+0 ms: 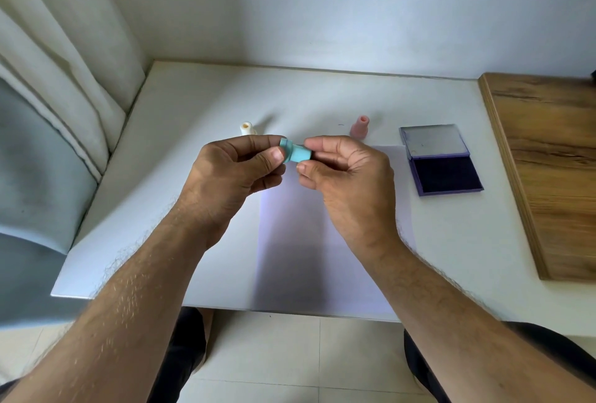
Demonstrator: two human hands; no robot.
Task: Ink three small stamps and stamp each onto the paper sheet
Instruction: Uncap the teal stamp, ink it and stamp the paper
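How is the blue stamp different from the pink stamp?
The blue stamp is held in the air, pinched by the left hand and right hand; the pink stamp stands on the table, untouched. The blue stamp lies sideways; the pink stamp is upright. Both are small, with a wide end and a narrow end.

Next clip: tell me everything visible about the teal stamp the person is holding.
The teal stamp is a small piece that looks like matte plastic or rubber, with a wider collar at its left end and a rounder body to the right. It lies roughly horizontal in the air above the paper sheet, touching nothing but fingers. The left hand pinches the collar end; the right hand pinches the other end. Its stamping face is not visible.
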